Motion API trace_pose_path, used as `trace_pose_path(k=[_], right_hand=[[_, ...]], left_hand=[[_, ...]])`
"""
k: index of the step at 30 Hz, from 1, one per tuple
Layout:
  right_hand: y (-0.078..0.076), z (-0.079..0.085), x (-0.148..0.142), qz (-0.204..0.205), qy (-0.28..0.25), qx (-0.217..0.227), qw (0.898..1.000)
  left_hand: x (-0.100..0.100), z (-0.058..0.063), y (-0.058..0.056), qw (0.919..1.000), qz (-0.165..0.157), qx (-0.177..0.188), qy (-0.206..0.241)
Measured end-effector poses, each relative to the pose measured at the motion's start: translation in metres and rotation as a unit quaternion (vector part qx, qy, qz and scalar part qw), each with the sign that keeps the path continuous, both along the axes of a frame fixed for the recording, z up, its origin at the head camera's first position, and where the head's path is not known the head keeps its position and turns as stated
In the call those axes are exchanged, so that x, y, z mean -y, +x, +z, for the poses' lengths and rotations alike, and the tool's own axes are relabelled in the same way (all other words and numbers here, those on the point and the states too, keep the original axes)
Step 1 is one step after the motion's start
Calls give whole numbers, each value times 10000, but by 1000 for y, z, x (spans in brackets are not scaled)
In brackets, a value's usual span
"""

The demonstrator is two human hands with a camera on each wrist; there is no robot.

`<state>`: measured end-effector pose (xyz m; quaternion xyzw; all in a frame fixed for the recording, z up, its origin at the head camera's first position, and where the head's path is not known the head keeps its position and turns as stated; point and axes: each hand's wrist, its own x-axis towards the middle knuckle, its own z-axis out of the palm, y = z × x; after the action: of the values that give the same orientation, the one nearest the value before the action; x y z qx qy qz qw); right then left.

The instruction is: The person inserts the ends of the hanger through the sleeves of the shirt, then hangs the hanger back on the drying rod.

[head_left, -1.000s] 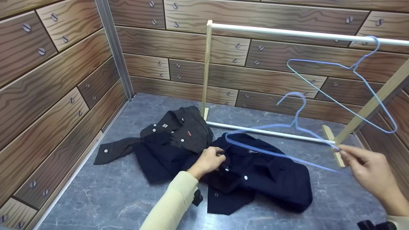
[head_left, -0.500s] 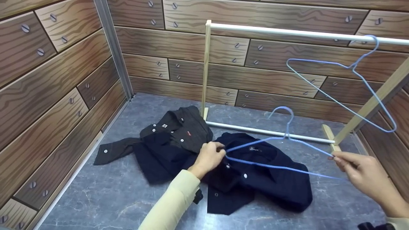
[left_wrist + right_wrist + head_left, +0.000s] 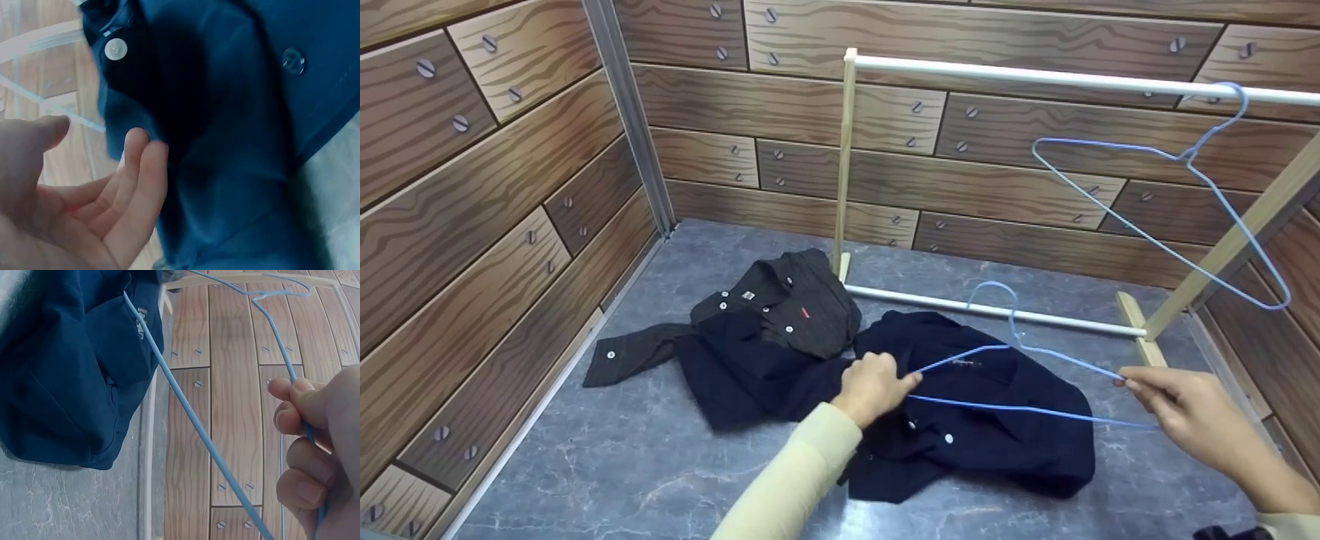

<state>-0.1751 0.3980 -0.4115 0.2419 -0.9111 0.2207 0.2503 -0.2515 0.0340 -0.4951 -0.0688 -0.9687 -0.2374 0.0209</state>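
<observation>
Navy-blue and white-buttoned, a cloth shirt (image 3: pixel 1020 450) is spread in a rumpled heap on the grey marbled worktop (image 3: pixel 585 457). Its fabric is touched by the left hand (image 3: pixel 876 386), whose fingers (image 3: pixel 143 197) are loosely extended with the thumb set apart. A thin light-blue hanger (image 3: pixel 192 414) is pinched along one sloping arm by the right hand (image 3: pixel 1192 409); it is held over the shirt, its opposite end hidden behind the left hand. Beyond, a charcoal-grey shirt (image 3: pixel 810 300) is partly covered by navy cloth. Farther back, a second light-blue hanger (image 3: pixel 1190 155) is hung from the white bar (image 3: pixel 1035 76) of a pale wooden rack (image 3: pixel 846 165), before a wood-print wall (image 3: pixel 780 97).
</observation>
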Motion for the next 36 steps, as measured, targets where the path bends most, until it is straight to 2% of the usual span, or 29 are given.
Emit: trace_pose_path(k=[3, 6, 9, 12, 16, 21, 28, 31, 36], right_hand=[[1, -2, 0, 49, -10, -90, 9999], [1, -2, 0, 80, -33, -47, 10000], [1, -3, 0, 140, -55, 48, 9999], [1, -4, 1, 179, -71, 79, 9998], [1, -4, 2, 207, -115, 96, 9997], [-1, -3, 11, 268, -221, 124, 9993], [-5, -3, 27, 418, -413, 161, 9981], [-5, -3, 36, 504, -561, 332, 9966], [-6, -2, 49, 611, -675, 612, 9940]], left_hand=[[-5, -8, 2, 9989, 27, -200, -412], [-5, -16, 3, 9972, -38, -437, -604], [-2, -19, 3, 9966, -110, -638, -503], [1, -16, 3, 9955, -153, -903, -231], [-2, -2, 3, 9910, -222, -1308, 201], [-11, 21, 6, 9854, -496, -1515, 597], [-17, 44, 13, 9785, -816, -1706, 825], [-18, 55, 17, 9732, -922, -1864, 982], [-23, 67, 24, 9626, -1403, -2077, 1023]])
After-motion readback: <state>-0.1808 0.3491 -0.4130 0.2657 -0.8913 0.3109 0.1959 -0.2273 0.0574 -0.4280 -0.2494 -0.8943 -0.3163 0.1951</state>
